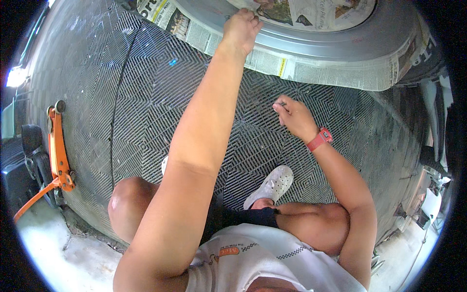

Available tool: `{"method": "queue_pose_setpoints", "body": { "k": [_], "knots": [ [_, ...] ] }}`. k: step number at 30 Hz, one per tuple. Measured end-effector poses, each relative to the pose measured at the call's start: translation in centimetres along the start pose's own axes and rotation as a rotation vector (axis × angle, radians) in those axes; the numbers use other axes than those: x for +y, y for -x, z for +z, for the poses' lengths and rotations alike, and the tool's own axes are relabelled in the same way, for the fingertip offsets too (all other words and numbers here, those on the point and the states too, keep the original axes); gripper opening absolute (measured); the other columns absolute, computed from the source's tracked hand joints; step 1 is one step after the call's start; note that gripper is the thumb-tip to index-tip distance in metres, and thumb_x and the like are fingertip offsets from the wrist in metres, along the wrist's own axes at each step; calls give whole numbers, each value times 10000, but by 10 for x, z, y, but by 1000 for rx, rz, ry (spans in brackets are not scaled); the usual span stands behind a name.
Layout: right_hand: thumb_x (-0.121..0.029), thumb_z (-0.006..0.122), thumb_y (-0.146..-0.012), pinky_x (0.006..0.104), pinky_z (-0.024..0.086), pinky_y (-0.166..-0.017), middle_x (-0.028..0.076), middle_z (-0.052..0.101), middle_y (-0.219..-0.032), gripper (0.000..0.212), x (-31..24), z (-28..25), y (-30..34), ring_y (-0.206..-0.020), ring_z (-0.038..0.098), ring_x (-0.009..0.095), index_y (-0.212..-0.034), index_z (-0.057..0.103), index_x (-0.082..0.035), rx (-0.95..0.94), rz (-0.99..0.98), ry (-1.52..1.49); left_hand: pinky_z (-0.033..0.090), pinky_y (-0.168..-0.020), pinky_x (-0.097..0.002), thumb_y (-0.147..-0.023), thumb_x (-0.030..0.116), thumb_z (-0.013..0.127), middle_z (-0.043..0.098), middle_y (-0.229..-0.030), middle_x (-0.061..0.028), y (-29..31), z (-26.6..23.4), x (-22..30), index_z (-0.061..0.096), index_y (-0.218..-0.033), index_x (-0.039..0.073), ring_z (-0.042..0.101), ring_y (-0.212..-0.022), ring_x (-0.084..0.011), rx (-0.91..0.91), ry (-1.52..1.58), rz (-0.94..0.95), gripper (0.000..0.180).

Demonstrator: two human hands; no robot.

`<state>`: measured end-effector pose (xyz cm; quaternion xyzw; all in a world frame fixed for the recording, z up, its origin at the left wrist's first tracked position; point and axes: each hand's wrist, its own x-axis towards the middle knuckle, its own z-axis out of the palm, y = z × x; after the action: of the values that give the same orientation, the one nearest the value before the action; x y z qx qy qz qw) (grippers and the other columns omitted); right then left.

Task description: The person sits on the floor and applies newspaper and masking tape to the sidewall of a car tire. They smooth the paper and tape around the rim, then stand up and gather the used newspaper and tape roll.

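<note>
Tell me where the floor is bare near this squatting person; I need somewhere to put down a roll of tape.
The grated floor mat is bare between the orange jack and the left hand. A smaller patch lies between the right hand and the newspaper. Around the white shoe and knees it is crowded.

**Around the work area**

An orange steel floor jack (pixel 57 146) lies at nine o'clock beside the dark ribbed plastic floor grating (pixel 146 97). A white perforated clog (pixel 272 185) rests near centre. Pale concrete floor (pixel 53 243) shows at seven o'clock.

Wheel rim (pixel 311 46) cut off by top edge; tiny unidentifiable item in right hand (pixel 293 117).
</note>
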<state>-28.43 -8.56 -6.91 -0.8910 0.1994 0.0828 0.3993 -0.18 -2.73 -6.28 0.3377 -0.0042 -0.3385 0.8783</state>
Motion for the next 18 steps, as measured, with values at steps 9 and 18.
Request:
{"method": "queue_pose_setpoints", "body": {
  "k": [9, 18],
  "knots": [
    [-271, 646, -1031, 481, 489, -577, 162, 643, -636, 224, -9, -1, 0, -579, 648, 364, -1022, 683, -50, -21, 6, 1, 407, -1184, -434, -1071, 99, 428, 494, -1512, -229, 16, 9, 1, 335, -1603, -11, 518, -1352, -344, 101, -258, 118, 552],
    [-267, 642, -1042, 418, 508, -572, 111, 646, -603, 222, -8, -4, 3, -555, 668, 267, -1020, 688, -51, -32, 25, -48, 481, -956, -365, -1032, 100, 514, 619, -1192, -102, -17, 2, 20, 594, -1333, 67, 572, -1067, -213, 115, -380, 169, 313]
  ]
}}
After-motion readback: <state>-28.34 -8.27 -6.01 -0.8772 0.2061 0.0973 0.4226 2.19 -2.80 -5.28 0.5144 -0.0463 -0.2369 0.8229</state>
